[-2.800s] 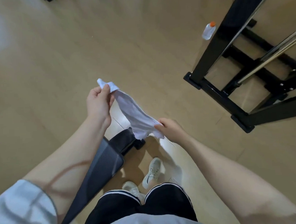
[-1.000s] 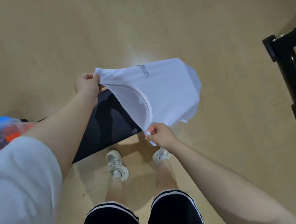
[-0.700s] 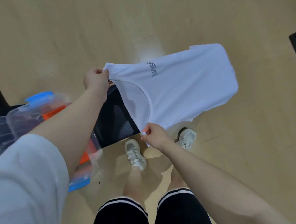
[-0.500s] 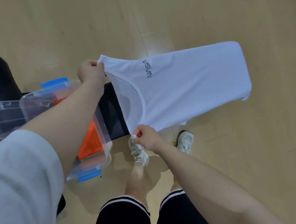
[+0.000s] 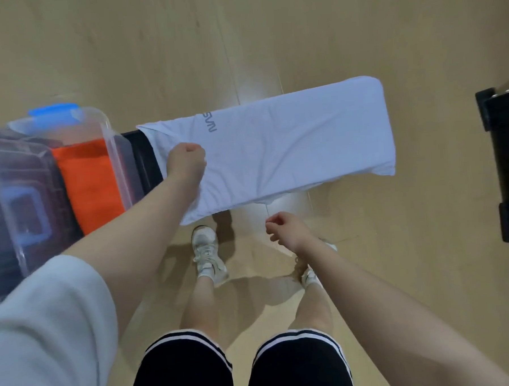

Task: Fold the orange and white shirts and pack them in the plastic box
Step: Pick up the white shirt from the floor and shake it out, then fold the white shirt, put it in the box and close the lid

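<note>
White shirt (image 5: 289, 149) hangs from left hand (image 5: 186, 162), beside plastic box (image 5: 109, 147).

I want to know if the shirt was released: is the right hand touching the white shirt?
Apart. The head view shows bare floor between the right hand and the lower edge of the white shirt.

The white shirt (image 5: 289, 149), folded into a long band (grey lettering up), stretches rightward from the left hand (image 5: 186, 161). The folded orange shirt (image 5: 89, 183) lies in the clear plastic box (image 5: 112, 147), left of that hand.
</note>
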Demonstrator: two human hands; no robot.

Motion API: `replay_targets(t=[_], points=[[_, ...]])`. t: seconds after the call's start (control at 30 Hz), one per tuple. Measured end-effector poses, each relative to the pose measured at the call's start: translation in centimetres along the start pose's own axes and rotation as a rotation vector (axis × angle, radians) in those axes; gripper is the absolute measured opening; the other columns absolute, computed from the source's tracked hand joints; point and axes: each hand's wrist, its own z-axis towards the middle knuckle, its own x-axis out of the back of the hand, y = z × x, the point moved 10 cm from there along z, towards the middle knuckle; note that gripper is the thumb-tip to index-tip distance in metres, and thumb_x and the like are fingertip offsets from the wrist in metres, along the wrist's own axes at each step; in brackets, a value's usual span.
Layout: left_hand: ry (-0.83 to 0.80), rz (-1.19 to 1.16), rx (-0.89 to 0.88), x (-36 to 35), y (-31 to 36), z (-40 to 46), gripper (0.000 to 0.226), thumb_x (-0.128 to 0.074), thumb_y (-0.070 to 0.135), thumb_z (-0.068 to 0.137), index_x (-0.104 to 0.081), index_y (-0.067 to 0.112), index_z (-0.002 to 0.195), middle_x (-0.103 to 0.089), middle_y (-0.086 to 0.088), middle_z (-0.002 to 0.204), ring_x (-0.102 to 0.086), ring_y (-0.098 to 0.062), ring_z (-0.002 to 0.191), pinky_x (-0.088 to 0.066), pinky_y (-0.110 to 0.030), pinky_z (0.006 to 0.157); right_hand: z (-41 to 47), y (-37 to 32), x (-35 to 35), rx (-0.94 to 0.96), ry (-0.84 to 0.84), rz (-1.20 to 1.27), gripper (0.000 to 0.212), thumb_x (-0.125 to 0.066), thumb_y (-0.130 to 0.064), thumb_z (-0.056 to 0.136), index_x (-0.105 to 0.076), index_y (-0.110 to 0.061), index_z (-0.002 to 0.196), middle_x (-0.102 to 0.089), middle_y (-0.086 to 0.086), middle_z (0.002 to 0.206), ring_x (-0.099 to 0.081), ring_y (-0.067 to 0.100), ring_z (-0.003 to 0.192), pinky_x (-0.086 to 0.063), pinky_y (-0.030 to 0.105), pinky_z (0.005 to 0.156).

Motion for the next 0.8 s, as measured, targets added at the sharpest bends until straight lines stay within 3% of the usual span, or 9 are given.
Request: replay_targets(t=[0.17, 0.27, 0.37, 0.47, 0.53, 0.6, 0.67, 0.73, 0.8], points=[[0.006, -0.139, 0.157, -7.6, -7.4, -4.4, 0.016, -0.04, 0.013, 0.093, -0.05, 0.013, 0.08, -0.05, -0.003, 0.079, -0.05, -0.011, 0.057, -0.038, -0.021, 0.049, 1.2, 6.0, 7.6, -0.043, 0.02, 0.081, 0.008, -0.047, -0.011, 0.091, -0.052, -0.014, 0.085, -0.056, 0.001, 0.077, -0.052, 0.014, 0.062, -0.039, 0.024, 0.059], [0.058, -0.257, 0.289, -11.4, -12.5, -6.1, 0.023, -0.043, 0.014, 0.095, -0.047, 0.015, 0.072, -0.05, -0.005, 0.073, -0.045, -0.012, 0.056, -0.037, -0.018, 0.043, 2.8, 8.3, 11.5, -0.037, 0.031, 0.184, 0.011, -0.047, -0.013, 0.092, -0.052, -0.016, 0.083, -0.056, 0.004, 0.085, -0.052, 0.015, 0.065, -0.04, 0.025, 0.062], [0.127, -0.44, 0.4, -15.3, -16.9, -7.4, 0.011, -0.045, 0.019, 0.096, -0.053, 0.013, 0.091, -0.052, 0.0, 0.074, -0.049, -0.01, 0.062, -0.038, -0.02, 0.052, 5.6, 9.6, 13.5, -0.078, 0.019, 0.412, 0.012, -0.044, -0.019, 0.096, -0.052, -0.013, 0.102, -0.057, 0.002, 0.09, -0.055, 0.014, 0.073, -0.046, 0.023, 0.068], [0.152, -0.738, 0.437, -19.3, -20.0, -6.5, 0.03, -0.037, 0.02, 0.099, -0.042, 0.014, 0.128, -0.057, -0.004, 0.103, -0.058, -0.015, 0.082, -0.042, -0.023, 0.063, 9.8, 10.5, 13.7, -0.104, 0.01, 0.581, 0.018, -0.042, -0.024, 0.097, -0.05, -0.015, 0.111, -0.059, -0.001, 0.094, -0.058, 0.013, 0.082, -0.049, 0.024, 0.074], [0.15, -0.888, 0.403, -21.3, -20.8, -4.8, 0.044, -0.034, 0.016, 0.099, -0.025, 0.019, 0.142, -0.05, -0.007, 0.13, -0.055, -0.021, 0.107, -0.045, -0.03, 0.084, 12.9, 11.3, 12.7, -0.135, -0.009, 0.715, 0.021, -0.039, -0.026, 0.099, -0.049, -0.014, 0.111, -0.058, -0.001, 0.094, -0.058, 0.015, 0.089, -0.05, 0.027, 0.077], [0.111, -0.972, 0.35, -22.8, -21.0, -2.7, 0.056, -0.035, 0.01, 0.098, -0.012, 0.022, 0.147, -0.039, -0.008, 0.145, -0.044, -0.023, 0.128, -0.036, -0.037, 0.106, 15.7, 11.7, 11.5, -0.158, -0.033, 0.884, 0.022, -0.037, -0.028, 0.1, -0.051, -0.011, 0.103, -0.056, 0.001, 0.094, -0.055, 0.021, 0.103, -0.045, 0.032, 0.084], [0.042, -1.022, 0.298, -24.0, -20.7, -0.9, 0.054, -0.041, 0.006, 0.096, -0.02, 0.018, 0.144, -0.044, -0.011, 0.137, -0.036, -0.023, 0.134, -0.029, -0.038, 0.113, 17.9, 11.4, 10.8, -0.147, -0.059, 1.029, 0.022, -0.036, -0.026, 0.099, -0.051, -0.011, 0.093, -0.055, 0.003, 0.1, -0.048, 0.023, 0.122, -0.04, 0.033, 0.095], [-0.031, -1.036, 0.256, -24.8, -20.6, 0.4, 0.023, -0.046, 0.008, 0.094, -0.046, 0.015, 0.116, -0.053, -0.005, 0.114, -0.04, -0.023, 0.13, -0.031, -0.037, 0.112, 19.2, 11.0, 10.3, -0.114, -0.088, 1.133, 0.022, -0.037, -0.023, 0.097, -0.051, -0.013, 0.083, -0.054, 0.006, 0.12, -0.038, 0.021, 0.134, -0.031, 0.033, 0.108], [-0.069, -1.046, 0.229, -24.9, -20.6, 1.1, 0.004, -0.049, 0.013, 0.094, -0.049, 0.017, 0.096, -0.056, -0.001, 0.105, -0.046, -0.022, 0.125, -0.035, -0.037, 0.109, 19.7, 10.6, 9.9, -0.085, -0.119, 1.208, 0.02, -0.038, -0.022, 0.095, -0.05, -0.014, 0.083, -0.05, 0.008, 0.132, -0.036, 0.019, 0.136, -0.023, 0.035, 0.115]])
